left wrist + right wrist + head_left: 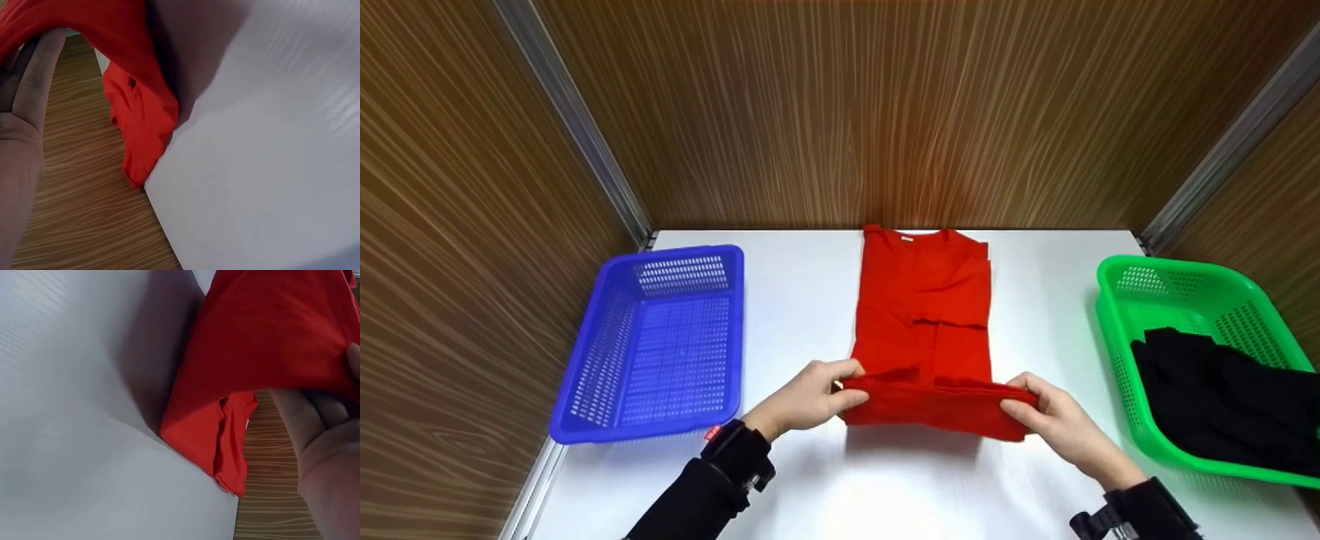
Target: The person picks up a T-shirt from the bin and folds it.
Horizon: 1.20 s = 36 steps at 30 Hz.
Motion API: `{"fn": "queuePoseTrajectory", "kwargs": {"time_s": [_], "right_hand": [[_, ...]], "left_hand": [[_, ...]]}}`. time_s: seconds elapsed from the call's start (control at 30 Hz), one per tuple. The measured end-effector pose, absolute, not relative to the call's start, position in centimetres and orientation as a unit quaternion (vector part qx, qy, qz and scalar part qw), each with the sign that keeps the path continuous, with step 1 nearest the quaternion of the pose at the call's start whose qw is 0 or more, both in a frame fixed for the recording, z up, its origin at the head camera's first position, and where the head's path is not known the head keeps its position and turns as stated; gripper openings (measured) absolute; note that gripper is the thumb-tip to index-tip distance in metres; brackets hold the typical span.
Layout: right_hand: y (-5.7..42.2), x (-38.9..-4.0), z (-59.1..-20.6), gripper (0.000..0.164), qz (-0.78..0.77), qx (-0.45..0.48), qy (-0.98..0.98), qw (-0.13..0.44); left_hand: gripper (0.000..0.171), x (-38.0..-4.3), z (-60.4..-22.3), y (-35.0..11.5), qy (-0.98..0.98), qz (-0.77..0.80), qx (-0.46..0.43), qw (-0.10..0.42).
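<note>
A red shirt point(924, 300), folded into a narrow strip, lies on the white table with its neckline and small label toward the back wall. Its near end is lifted off the surface. My left hand point(817, 395) pinches that end at the left corner between thumb and fingers, and my right hand point(1054, 420) pinches it at the right corner. In the left wrist view the red cloth point(140, 112) drapes from the fingers toward the table. The right wrist view shows the raised red cloth point(264, 337) above the tabletop, thumb on it, other fingers beneath and partly hidden.
On the left stands a blue plastic basket point(736, 337) with nothing seen in it. A green basket point(1121, 375) at the right holds black cloth point(1222, 397). Wood-grain panels point(840, 112) rise behind and on both sides of the white table point(802, 300).
</note>
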State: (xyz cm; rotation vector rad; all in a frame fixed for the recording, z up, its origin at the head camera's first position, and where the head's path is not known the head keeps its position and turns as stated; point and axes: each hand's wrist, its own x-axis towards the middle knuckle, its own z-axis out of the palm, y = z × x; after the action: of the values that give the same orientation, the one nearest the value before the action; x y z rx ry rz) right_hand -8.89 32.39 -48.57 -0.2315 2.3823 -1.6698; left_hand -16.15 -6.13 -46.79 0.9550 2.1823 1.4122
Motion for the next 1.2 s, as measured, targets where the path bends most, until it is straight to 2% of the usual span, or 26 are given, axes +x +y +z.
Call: {"fn": "queuePoseTrajectory", "kwargs": {"time_s": [0.1, 0.2, 0.33, 0.5, 0.77, 1.03, 1.2], "right_hand": [[32.7, -9.2, -48.3, 0.022, -0.575, -0.108, 0.802, 0.120], [32.7, -9.7, -48.3, 0.020, -0.558, -0.140, 0.813, 0.092], [32.9, -10.2, -48.1, 0.019, -0.554, -0.170, 0.812, 0.072], [33.1, -10.6, -47.2, 0.017, -0.586, -0.185, 0.781, 0.109], [33.0, -12.0, -46.3, 0.013, -0.574, -0.164, 0.797, 0.091], [33.2, -14.7, -46.2, 0.015, -0.556, -0.108, 0.821, 0.069], [33.3, -16.6, -46.3, 0.019, -0.564, -0.074, 0.818, 0.082]], "left_hand": [[0.023, -16.5, -46.6, -5.9, 0.782, 0.486, 0.353, 0.167], [0.032, -17.0, -46.3, -5.4, 0.788, 0.462, 0.380, 0.141], [0.029, -17.7, -45.9, -4.2, 0.768, 0.477, 0.395, 0.165], [0.035, -18.3, -45.2, -3.0, 0.754, 0.495, 0.379, 0.207], [0.049, -19.7, -44.6, -2.3, 0.762, 0.500, 0.360, 0.198], [0.050, -22.0, -44.4, -1.4, 0.775, 0.509, 0.326, 0.182], [0.053, -23.4, -44.7, -1.1, 0.777, 0.519, 0.308, 0.176]]}}
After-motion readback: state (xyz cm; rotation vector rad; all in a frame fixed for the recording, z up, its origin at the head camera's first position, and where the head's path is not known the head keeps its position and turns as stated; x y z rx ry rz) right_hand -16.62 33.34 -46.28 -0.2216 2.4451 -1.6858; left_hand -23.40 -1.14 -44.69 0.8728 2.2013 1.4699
